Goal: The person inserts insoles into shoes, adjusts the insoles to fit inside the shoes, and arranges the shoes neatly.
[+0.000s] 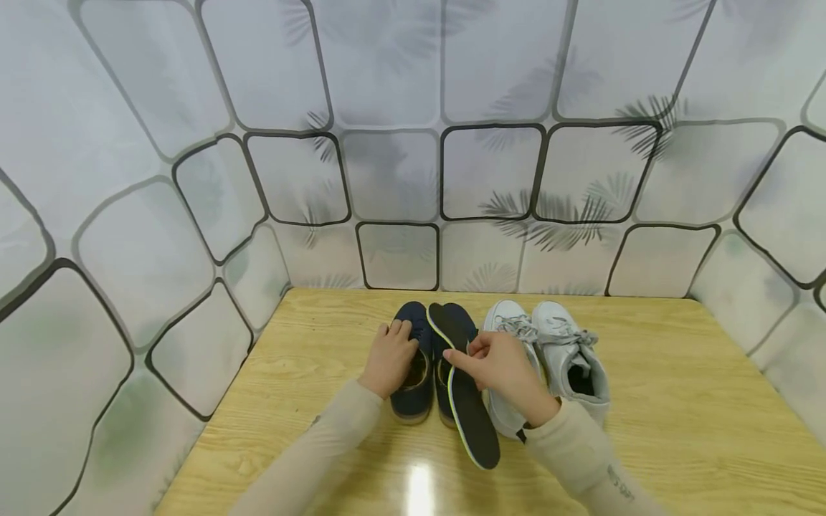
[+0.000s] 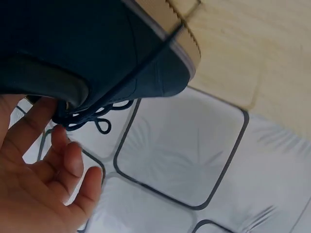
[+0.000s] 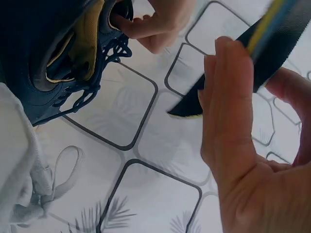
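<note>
My left hand [image 1: 389, 358] is at the left navy lace-up shoe [image 1: 411, 407], gripping it at the collar beside the laces. In the left wrist view, its other fingers are bent below the dark shoe upper [image 2: 107, 53]. With my right hand [image 1: 506, 369], I pinch a long black insole [image 1: 476, 423] by its middle, thumb on one side and fingers on the other. A yellow-green edge runs along the insole, which slants over the right navy shoe [image 1: 444, 407] and partly hides it. That shoe's tan lining [image 3: 87, 46] shows in the right wrist view.
To the right stands a pair of white lace-up sneakers, the nearer one [image 1: 500, 408] partly behind my right hand and the other [image 1: 568, 351] beside it. All the shoes stand on a wooden table [image 1: 310, 344], toes toward the patterned curtain [image 1: 400, 179] at the back.
</note>
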Demonstrator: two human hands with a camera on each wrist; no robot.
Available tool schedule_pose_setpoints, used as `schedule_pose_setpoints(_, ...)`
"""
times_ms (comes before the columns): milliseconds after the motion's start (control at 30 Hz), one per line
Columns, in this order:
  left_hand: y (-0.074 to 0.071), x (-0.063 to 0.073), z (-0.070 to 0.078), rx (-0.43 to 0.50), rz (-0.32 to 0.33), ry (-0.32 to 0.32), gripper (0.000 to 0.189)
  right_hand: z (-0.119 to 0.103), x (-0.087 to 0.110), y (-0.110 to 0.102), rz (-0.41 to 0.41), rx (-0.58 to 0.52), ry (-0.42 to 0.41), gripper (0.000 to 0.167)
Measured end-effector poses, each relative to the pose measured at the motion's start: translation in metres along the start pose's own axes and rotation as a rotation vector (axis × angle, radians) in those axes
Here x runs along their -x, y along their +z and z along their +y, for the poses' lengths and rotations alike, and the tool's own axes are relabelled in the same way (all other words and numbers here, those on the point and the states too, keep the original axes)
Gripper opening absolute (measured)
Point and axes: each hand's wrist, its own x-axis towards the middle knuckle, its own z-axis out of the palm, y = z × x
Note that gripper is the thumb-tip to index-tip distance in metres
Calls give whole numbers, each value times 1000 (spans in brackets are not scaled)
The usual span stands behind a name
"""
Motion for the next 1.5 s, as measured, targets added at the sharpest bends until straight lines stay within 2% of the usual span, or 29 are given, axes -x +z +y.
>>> schedule_pose_setpoints(100,1,0,-3,89,-1,-4,2,-2,3,6,-30,112,8,33)
schedule_pose_setpoints(200,0,0,-9,239,-58,-11,5,-5,4,11,-85,198,-7,37)
schedule_pose_setpoints(300,-2,-4,-16,389,-129,-13,10,-7,3,15,-169,212,-40,39)
schedule_pose_setpoints(400,-6,-9,-22,464,-182,0,16,-11,0,19,-240,215,-73,40)
schedule_pose_setpoints(533,-9,-15,-27,508,-214,41,26,-15,-7,27,-296,215,-104,47)
schedule_pose_setpoints(733,-10,-19,-31,549,-258,66,31,-18,-18,39,-312,263,-95,49)
schedule_pose_setpoints(1033,-11,-18,-33,573,-258,72,29,-25,-31,56,-268,324,-89,40)
schedule_pose_setpoints(1267,-11,-18,-31,579,-307,47,18,-26,-38,74,-216,394,-131,39)
schedule_pose_setpoints(1500,-9,-18,-31,609,-277,41,13,-28,-43,85,-166,413,-154,28)
